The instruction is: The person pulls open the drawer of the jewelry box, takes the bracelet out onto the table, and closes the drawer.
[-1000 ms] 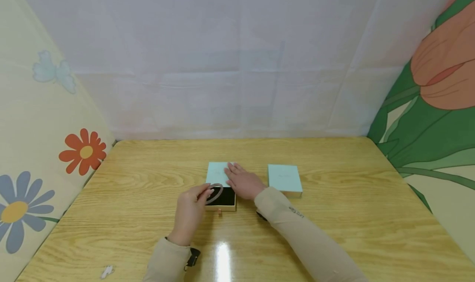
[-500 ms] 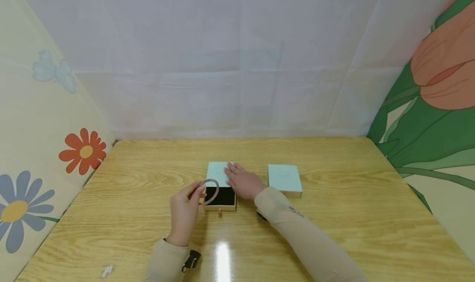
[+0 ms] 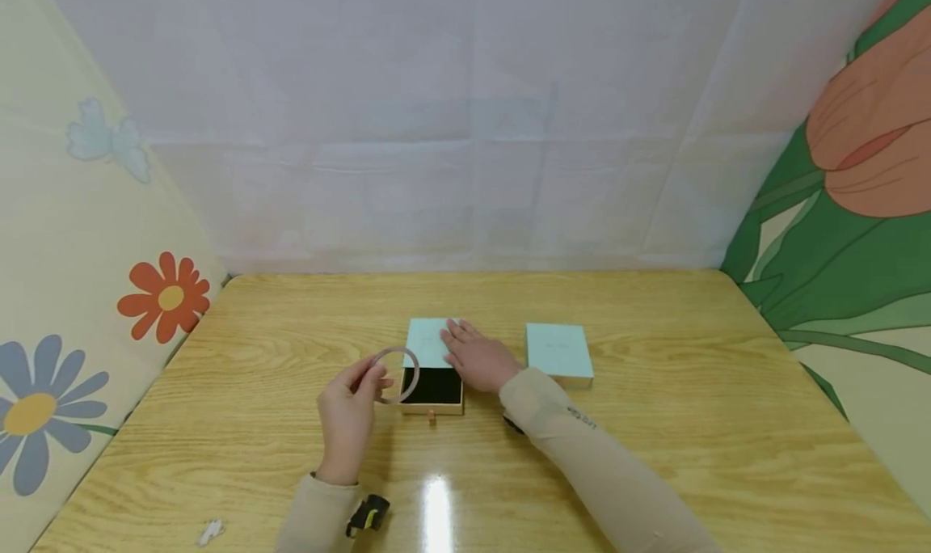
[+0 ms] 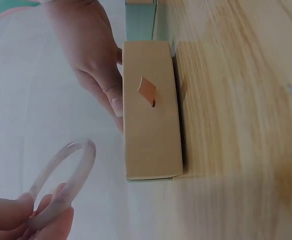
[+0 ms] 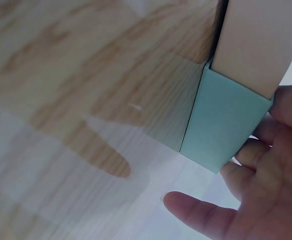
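Note:
My left hand (image 3: 347, 415) pinches a pale, translucent bangle (image 4: 71, 192) between thumb and fingers, up beside the front left corner of a jewellery box. That box has a light blue sleeve (image 3: 425, 341) and a tan drawer (image 3: 432, 409) pulled partway out toward me, showing a black lining (image 3: 440, 385). A small tan tab (image 4: 147, 90) sticks out of the drawer's front. My right hand (image 3: 482, 360) rests on the sleeve's top right part with its fingers stretched out; in the right wrist view one finger reaches past the sleeve's side.
A second light blue box (image 3: 558, 349), closed, stands to the right on the wooden table (image 3: 655, 424). A small white scrap (image 3: 211, 532) lies at the front left. A white cloth (image 3: 465, 132) hangs behind the table, with flower-printed panels at both sides.
My left hand has drawn the bangle up and to the left, from over the open drawer to beside its left edge. The right hand has stayed on the sleeve.

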A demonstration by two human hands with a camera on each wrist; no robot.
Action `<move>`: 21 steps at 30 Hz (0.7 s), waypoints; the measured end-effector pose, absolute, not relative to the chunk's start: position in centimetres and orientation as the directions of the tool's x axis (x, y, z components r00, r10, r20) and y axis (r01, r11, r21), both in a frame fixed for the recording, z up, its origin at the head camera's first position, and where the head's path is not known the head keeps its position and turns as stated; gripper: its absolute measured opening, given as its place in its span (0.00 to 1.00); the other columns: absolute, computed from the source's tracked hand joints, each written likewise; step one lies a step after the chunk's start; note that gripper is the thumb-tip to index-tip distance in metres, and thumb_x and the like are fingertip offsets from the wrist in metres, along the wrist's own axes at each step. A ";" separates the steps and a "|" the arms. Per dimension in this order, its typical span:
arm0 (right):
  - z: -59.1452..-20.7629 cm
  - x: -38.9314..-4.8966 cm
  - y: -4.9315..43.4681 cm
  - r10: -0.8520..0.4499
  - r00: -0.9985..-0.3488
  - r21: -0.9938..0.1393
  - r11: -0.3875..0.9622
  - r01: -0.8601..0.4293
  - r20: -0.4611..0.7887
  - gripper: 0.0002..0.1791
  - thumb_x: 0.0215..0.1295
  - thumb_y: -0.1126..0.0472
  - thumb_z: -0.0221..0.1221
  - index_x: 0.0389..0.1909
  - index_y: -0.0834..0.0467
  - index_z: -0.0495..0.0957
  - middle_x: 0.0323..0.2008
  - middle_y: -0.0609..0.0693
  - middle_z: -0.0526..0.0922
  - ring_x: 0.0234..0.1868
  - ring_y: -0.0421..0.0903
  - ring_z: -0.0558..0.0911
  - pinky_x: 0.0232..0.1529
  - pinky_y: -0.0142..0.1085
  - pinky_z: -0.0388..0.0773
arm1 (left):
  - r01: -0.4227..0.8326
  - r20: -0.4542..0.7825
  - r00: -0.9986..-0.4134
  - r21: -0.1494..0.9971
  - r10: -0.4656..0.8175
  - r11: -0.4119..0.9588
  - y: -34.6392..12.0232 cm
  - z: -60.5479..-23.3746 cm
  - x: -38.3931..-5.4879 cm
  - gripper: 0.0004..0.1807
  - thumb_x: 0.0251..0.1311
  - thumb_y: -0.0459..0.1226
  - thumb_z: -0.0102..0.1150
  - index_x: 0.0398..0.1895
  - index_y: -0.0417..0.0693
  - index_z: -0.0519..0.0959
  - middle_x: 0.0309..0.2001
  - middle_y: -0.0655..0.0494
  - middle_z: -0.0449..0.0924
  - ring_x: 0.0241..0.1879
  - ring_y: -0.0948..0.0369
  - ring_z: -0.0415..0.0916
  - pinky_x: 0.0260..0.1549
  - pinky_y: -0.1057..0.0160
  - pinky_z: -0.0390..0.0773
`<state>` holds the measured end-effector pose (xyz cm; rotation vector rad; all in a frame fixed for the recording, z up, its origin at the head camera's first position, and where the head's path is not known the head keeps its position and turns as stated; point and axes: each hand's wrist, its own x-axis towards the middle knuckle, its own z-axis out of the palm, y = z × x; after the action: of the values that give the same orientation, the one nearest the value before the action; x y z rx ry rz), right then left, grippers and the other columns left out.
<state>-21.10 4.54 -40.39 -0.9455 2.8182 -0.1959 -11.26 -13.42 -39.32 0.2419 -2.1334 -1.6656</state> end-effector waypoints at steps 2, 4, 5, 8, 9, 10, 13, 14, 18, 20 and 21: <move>-40.5 -21.1 4.5 -0.607 -0.788 -0.178 0.791 -0.585 -0.108 0.27 0.79 0.54 0.42 0.73 0.60 0.57 0.74 0.55 0.53 0.75 0.51 0.51 0.71 0.43 0.55 | 0.096 0.189 -0.897 0.966 -0.400 0.240 -13.6 -39.3 -11.3 0.12 0.65 0.26 0.56 0.48 0.23 0.78 0.38 0.30 0.81 0.27 0.66 0.82 0.31 0.68 0.83; -40.5 -21.1 4.5 -0.607 -0.787 -0.178 0.791 -0.585 -0.109 0.28 0.79 0.53 0.42 0.73 0.60 0.56 0.75 0.55 0.53 0.75 0.52 0.51 0.71 0.43 0.55 | 0.078 0.163 -0.898 0.973 -0.410 0.217 -13.8 -39.3 -11.3 0.13 0.65 0.26 0.55 0.48 0.23 0.77 0.38 0.30 0.81 0.27 0.68 0.81 0.31 0.67 0.83; -40.5 -21.1 4.5 -0.607 -0.787 -0.178 0.791 -0.586 -0.110 0.28 0.79 0.53 0.42 0.73 0.60 0.56 0.75 0.55 0.53 0.75 0.52 0.51 0.71 0.43 0.55 | 0.069 0.149 -0.898 0.977 -0.414 0.202 -13.8 -39.3 -11.3 0.13 0.66 0.26 0.55 0.49 0.23 0.77 0.39 0.30 0.80 0.27 0.69 0.81 0.32 0.67 0.83; -40.4 -21.1 4.6 -0.607 -0.787 -0.185 0.791 -0.583 -0.113 0.28 0.79 0.53 0.41 0.74 0.60 0.55 0.75 0.55 0.52 0.75 0.52 0.50 0.71 0.43 0.55 | 0.052 0.120 -0.897 0.984 -0.425 0.169 -13.9 -39.1 -11.4 0.13 0.66 0.26 0.54 0.49 0.22 0.76 0.39 0.30 0.80 0.26 0.70 0.81 0.31 0.69 0.82; -40.4 -21.1 4.6 -0.606 -0.787 -0.189 0.791 -0.582 -0.114 0.28 0.79 0.53 0.41 0.74 0.60 0.55 0.75 0.55 0.52 0.75 0.52 0.50 0.71 0.43 0.54 | 0.051 0.116 -0.896 0.986 -0.429 0.160 -13.9 -39.0 -11.4 0.13 0.66 0.26 0.54 0.49 0.22 0.76 0.38 0.31 0.81 0.26 0.70 0.80 0.30 0.70 0.82; -40.4 -21.1 4.6 -0.606 -0.787 -0.192 0.791 -0.581 -0.115 0.28 0.79 0.53 0.41 0.74 0.60 0.55 0.75 0.55 0.52 0.75 0.52 0.50 0.71 0.43 0.55 | 0.052 0.114 -0.895 0.987 -0.431 0.153 -13.9 -39.0 -11.3 0.13 0.67 0.26 0.54 0.49 0.21 0.75 0.38 0.31 0.81 0.26 0.70 0.80 0.29 0.71 0.81; -40.4 -21.1 4.6 -0.604 -0.788 -0.196 0.792 -0.578 -0.118 0.28 0.79 0.53 0.42 0.74 0.60 0.55 0.75 0.55 0.52 0.75 0.51 0.50 0.71 0.43 0.54 | 0.053 0.107 -0.890 0.990 -0.443 0.131 -14.0 -38.9 -11.3 0.13 0.67 0.26 0.53 0.49 0.20 0.74 0.36 0.33 0.81 0.26 0.71 0.80 0.28 0.73 0.81; -40.4 -21.1 4.6 -0.604 -0.789 -0.196 0.792 -0.577 -0.117 0.28 0.79 0.53 0.42 0.74 0.60 0.55 0.75 0.55 0.52 0.75 0.51 0.50 0.71 0.43 0.54 | 0.053 0.103 -0.889 0.991 -0.447 0.123 -14.0 -38.8 -11.3 0.13 0.67 0.26 0.53 0.49 0.20 0.74 0.36 0.34 0.81 0.25 0.71 0.80 0.28 0.73 0.80; -40.5 -21.1 4.6 -0.603 -0.789 -0.201 0.792 -0.576 -0.116 0.28 0.79 0.53 0.42 0.74 0.59 0.55 0.75 0.55 0.52 0.75 0.51 0.50 0.71 0.43 0.55 | 0.047 0.076 -0.886 0.996 -0.458 0.076 -14.3 -39.0 -11.4 0.13 0.67 0.25 0.52 0.50 0.20 0.74 0.35 0.35 0.81 0.25 0.70 0.81 0.29 0.73 0.81; -40.5 -21.1 4.6 -0.603 -0.789 -0.210 0.791 -0.575 -0.114 0.28 0.79 0.53 0.42 0.74 0.60 0.55 0.75 0.55 0.52 0.75 0.51 0.50 0.71 0.43 0.55 | 0.040 0.058 -0.886 0.998 -0.460 0.050 -14.5 -39.2 -11.4 0.13 0.67 0.25 0.52 0.50 0.20 0.73 0.35 0.36 0.81 0.26 0.70 0.81 0.30 0.72 0.81; -40.5 -21.1 4.6 -0.604 -0.789 -0.214 0.790 -0.574 -0.113 0.28 0.79 0.54 0.42 0.74 0.60 0.55 0.75 0.55 0.52 0.75 0.51 0.50 0.71 0.43 0.55 | 0.039 0.048 -0.887 0.999 -0.459 0.030 -14.6 -39.2 -11.4 0.14 0.67 0.25 0.51 0.51 0.19 0.73 0.35 0.38 0.82 0.26 0.69 0.81 0.30 0.71 0.82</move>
<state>-21.09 4.63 -40.49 -0.9310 2.8044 -0.2510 -11.42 -14.62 -39.24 0.4270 -1.9576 -1.9178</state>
